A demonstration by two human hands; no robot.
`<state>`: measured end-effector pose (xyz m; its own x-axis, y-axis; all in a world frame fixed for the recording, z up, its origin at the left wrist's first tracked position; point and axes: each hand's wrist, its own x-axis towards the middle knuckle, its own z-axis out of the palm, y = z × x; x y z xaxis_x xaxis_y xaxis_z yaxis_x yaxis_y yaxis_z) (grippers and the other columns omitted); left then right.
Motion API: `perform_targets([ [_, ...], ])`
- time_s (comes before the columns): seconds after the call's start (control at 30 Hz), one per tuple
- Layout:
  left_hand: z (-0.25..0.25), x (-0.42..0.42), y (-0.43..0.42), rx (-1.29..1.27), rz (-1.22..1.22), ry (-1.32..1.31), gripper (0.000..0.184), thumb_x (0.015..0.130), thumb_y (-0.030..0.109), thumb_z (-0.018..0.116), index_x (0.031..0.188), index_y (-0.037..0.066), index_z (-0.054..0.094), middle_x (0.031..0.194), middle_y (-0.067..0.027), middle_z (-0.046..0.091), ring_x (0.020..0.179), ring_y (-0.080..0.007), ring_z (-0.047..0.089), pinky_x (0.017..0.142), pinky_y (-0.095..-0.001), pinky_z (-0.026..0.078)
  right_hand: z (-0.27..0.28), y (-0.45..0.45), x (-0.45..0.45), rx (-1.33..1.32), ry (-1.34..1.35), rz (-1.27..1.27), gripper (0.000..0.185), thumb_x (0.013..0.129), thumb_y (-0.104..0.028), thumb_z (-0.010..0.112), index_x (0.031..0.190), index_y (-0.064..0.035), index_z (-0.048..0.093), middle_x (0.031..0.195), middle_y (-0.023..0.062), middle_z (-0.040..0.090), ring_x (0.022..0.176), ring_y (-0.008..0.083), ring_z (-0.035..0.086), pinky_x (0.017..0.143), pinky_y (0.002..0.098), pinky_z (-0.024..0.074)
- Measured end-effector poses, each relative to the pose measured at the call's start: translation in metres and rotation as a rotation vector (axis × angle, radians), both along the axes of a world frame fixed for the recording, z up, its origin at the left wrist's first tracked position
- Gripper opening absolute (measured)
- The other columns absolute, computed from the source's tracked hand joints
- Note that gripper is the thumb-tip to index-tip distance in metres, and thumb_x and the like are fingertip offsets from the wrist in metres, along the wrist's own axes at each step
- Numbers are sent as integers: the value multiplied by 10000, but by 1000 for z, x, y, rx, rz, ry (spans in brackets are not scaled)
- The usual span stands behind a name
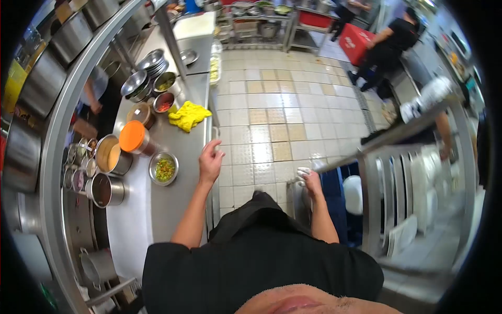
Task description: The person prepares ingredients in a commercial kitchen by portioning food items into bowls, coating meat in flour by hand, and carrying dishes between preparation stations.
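Note:
My left hand (210, 163) is raised at the edge of the steel counter (189, 157), its fingers loosely curled and apart, with nothing in them. Nearest to it on the counter are a crumpled yellow cloth (189, 116) and a metal bowl of chopped green and red vegetables (164, 169). Down at my right side, my right hand (313, 184) is closed on a crumpled white cloth (303, 171). Just below that cloth is a grey metal object (299, 201), partly hidden; I cannot tell whether the hand grips it too.
On the counter stand an orange-lidded container (133, 137), steel pots (113, 156) and stacked bowls (151, 61). At right, plates (418, 183) stand in a metal rack (372, 199). Co-workers (400, 39) are beyond, one beside a red box (354, 43). Tiled floor (261, 115) stretches ahead.

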<state>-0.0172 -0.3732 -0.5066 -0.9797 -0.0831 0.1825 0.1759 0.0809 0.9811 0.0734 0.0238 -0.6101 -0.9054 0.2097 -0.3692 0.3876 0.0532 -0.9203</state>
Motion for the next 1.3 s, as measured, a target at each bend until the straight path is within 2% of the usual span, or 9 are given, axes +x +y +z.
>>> perform_targets([
  [0.1,-18,-76,-9,-24,77,7,314,836,-41,541,1144,7,578,1167,-75,554,788,-111,614,713,-219,488,0,13,-76,-194,-176,-127,310,885,-67,463,1169,-73,587,1051,57,659,845,193,651,636,304,484],
  [0.27,-70,-148,-59,-424,480,-123,347,778,-26,554,1122,7,592,1154,-183,563,981,-290,596,813,-333,497,-65,67,-224,-291,-194,-203,289,884,-97,441,1136,-79,582,987,66,652,770,219,649,553,328,485],
  [0.47,-93,-216,-76,-858,739,-193,350,766,43,575,1114,18,597,1172,-197,531,1043,-359,559,894,-440,457,-15,53,-404,-279,-245,-27,265,910,-83,454,1149,-55,566,1012,93,649,783,236,652,556,318,507],
  [0.67,-62,-305,-74,-1108,542,-993,345,819,215,597,1130,67,621,1202,-195,548,992,-375,612,866,-472,479,-2,17,-556,-256,-211,99,255,909,-78,455,1137,-50,566,972,80,652,763,218,650,556,315,497],
  [0.7,-10,-334,-67,-1027,300,-1135,360,826,253,613,1122,49,626,1184,-216,573,1037,-358,599,878,-453,481,-3,13,-576,-258,-205,108,253,909,-77,454,1134,-48,566,970,79,652,762,218,651,554,317,497],
  [0.9,14,-556,-73,-606,303,-231,543,762,268,726,1192,-15,552,1220,-200,537,1136,-347,515,978,-397,411,-2,22,-679,-175,-208,118,288,900,-109,454,1163,-36,548,992,91,657,752,222,650,537,319,502],
  [1.07,8,-732,-137,-616,849,-532,825,764,275,704,1409,6,265,1448,-347,184,1260,-424,418,1001,-420,407,9,54,-763,-234,-156,29,320,913,-129,450,1207,-50,548,1097,99,636,872,248,645,613,338,501],
  [1.27,-50,-771,-209,-563,1267,-901,672,738,197,704,1322,64,400,1312,-257,445,1074,-387,579,907,-463,463,-33,107,-872,-235,-247,16,352,944,-203,420,1249,-61,520,1153,98,610,954,274,628,695,368,529],
  [1.3,-56,-768,-211,-700,1311,-910,413,752,212,700,1123,77,579,1147,-170,579,1001,-363,606,876,-450,475,-37,108,-898,-235,-288,24,349,944,-206,417,1247,-67,522,1152,92,610,955,273,627,691,368,528],
])
